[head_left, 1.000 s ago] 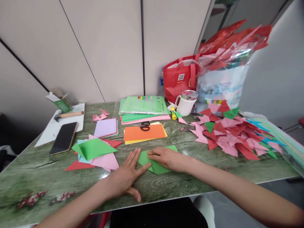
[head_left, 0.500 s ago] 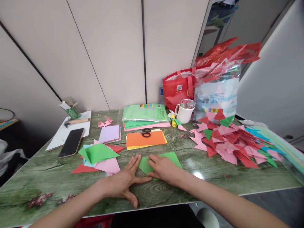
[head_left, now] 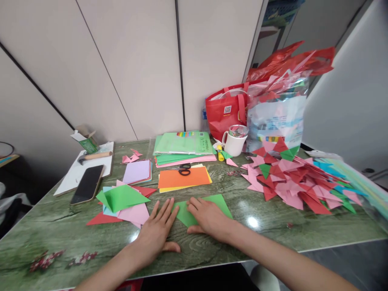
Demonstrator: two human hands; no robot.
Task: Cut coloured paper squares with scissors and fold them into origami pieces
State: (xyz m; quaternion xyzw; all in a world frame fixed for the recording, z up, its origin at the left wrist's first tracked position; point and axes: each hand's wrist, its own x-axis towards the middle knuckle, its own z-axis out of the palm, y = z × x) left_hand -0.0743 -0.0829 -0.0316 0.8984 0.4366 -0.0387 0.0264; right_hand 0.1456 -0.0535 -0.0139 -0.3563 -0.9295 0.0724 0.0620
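Note:
A folded sheet of green paper (head_left: 222,204) lies flat at the middle of the table's near side. On top of it rests my right hand (head_left: 207,216), fingers slightly bent and thumb apart, covering part of the sheet. My left hand (head_left: 157,226) is flat on the tabletop, fingers stretched out and thumb spread, with its fingertips close to the sheet's left corner. Just left of that hand sits a loose pile of folded papers, with a green piece (head_left: 124,198) above a pink piece (head_left: 133,212), and red and light blue ones showing underneath.
Black scissors (head_left: 184,171) lie on orange paper (head_left: 178,180). Behind are green paper packs (head_left: 183,144), a white mug (head_left: 235,141) and a red bag (head_left: 222,117). Many folded pieces (head_left: 291,182) heap at right. A phone (head_left: 87,184) and hammer (head_left: 97,157) lie left.
My left hand has shifted left and toward me, its thumb coming away from the green sheet's lower edge. My right hand stays on the sheet. The view has turned slightly.

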